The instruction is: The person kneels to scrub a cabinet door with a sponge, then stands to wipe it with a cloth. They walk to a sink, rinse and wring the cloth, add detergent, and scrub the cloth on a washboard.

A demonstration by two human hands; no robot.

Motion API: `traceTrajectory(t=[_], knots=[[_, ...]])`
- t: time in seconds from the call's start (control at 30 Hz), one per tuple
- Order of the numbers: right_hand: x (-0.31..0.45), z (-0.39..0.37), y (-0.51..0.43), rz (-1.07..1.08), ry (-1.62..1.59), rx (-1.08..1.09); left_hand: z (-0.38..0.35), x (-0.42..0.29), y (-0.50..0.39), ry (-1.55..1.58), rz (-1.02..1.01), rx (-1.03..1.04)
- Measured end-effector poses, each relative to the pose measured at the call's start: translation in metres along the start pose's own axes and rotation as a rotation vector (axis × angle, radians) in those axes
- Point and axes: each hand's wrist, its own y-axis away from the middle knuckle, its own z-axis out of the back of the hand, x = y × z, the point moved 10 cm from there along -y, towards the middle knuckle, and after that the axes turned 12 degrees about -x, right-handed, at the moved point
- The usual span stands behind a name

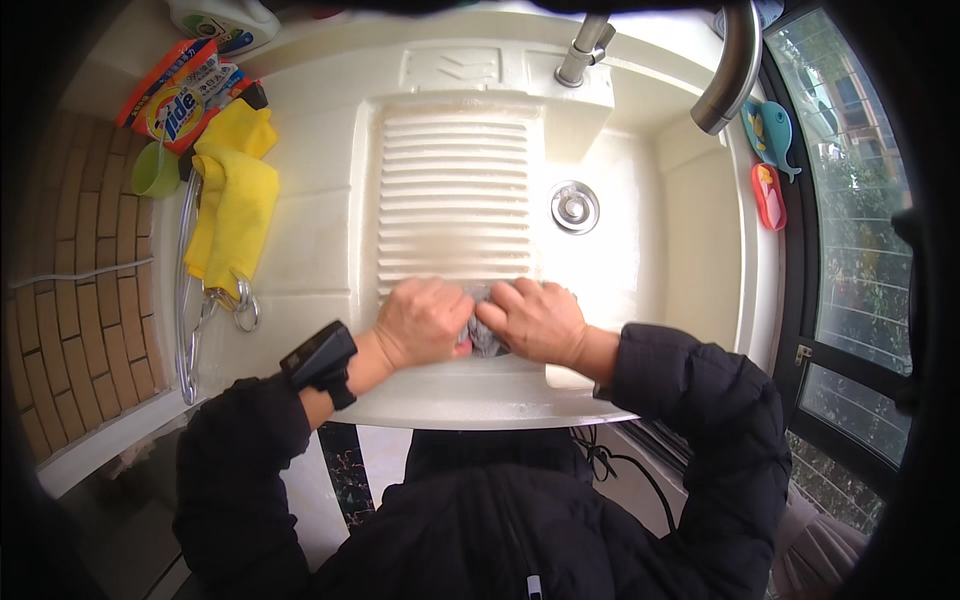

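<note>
Both my hands are closed on a small grey cloth (486,337), bunched up at the near end of a ribbed washboard (454,187). My left hand (424,322) grips it from the left in a fist, slightly blurred. From the other side my right hand (536,321) clutches it, knuckles up, close beside the left. Most of the cloth is hidden under the fingers, so its kind cannot be made out. The washboard is moulded into a cream laundry sink (315,247); its ridges look wet.
Right of the washboard lies the basin with a metal drain (574,208), beneath a curved faucet (727,75). Yellow cloths (240,195), a metal hanger (189,322), a green cup (156,171) and a detergent bag (180,97) line the left. Soap dishes (769,196) sit by the window.
</note>
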Motion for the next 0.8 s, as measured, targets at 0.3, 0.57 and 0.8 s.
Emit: traceTrajectory(t=[0.3, 0.57, 0.8], knots=[[-0.118, 0.004, -0.071, -0.400, 0.004, -0.237, -0.019, 0.110, -0.055, -0.335, 0.251, -0.130], [-0.171, 0.053, 0.050, -0.508, -0.170, -0.126, 0.007, 0.099, -0.040, 0.185, 0.507, 0.224], [-0.212, 0.149, 0.123, -0.662, -0.142, -0.366, 0.011, 0.042, -0.116, 0.953, 0.663, 0.132]])
